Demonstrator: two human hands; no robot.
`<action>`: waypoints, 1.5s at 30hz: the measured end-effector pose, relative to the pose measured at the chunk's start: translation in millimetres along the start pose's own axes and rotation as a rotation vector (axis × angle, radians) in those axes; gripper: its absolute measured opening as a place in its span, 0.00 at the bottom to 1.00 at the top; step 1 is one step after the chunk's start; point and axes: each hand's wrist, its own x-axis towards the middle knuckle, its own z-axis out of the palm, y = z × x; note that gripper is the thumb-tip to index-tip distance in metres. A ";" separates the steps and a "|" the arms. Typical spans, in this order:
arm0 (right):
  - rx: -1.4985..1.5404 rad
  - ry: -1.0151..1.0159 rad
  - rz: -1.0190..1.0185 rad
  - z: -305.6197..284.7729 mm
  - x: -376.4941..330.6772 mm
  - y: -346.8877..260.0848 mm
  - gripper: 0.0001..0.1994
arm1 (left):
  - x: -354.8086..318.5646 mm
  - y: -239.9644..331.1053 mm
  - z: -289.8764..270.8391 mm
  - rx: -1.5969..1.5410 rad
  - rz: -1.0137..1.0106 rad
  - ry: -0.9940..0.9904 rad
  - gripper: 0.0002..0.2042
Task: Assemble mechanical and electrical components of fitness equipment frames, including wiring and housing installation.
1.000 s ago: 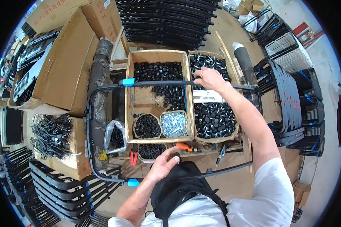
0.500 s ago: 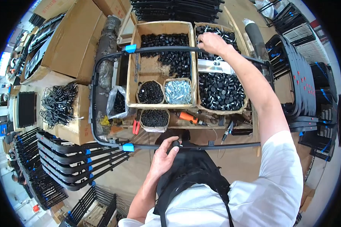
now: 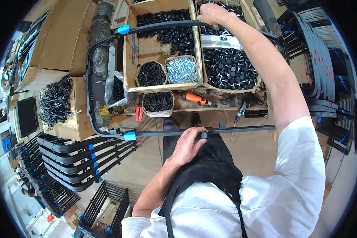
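A large black tubular frame (image 3: 154, 134) with rounded corners and blue tape lies over the bench and boxes. At its near bar, my left hand (image 3: 185, 146) is closed on a round black screw-in foot (image 3: 203, 135), held with thumb and fingers against the bar; its stud is hidden now. My right hand (image 3: 216, 15) reaches out to the far bar, its fingers curled at the bar's edge; what they pinch is hidden. Below that hand, a box (image 3: 259, 84) holds many black screw-in feet (image 3: 230, 67) with metal studs, and a silvery metal piece (image 3: 216, 41) lies across it.
Left of that box, a wooden tray (image 3: 127, 59) holds black caps, dark screws and silver screws (image 3: 181, 70). Nearer lie a tub of black screws (image 3: 158, 102), red-handled pliers (image 3: 139, 113), an orange power tool (image 3: 196, 98) and another driver (image 3: 240, 112). Stacked frames (image 3: 67, 158) stand on both sides.
My left hand has moved right along the near bar and brought the screw-in foot against it. My right hand has shifted slightly, staying at the far bar. The whole view has tilted.
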 end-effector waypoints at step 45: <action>-0.394 0.109 0.006 -21.0 -5.0 -15.6 0.31 | 32.2 9.7 13.7 0.254 0.188 -0.191 0.12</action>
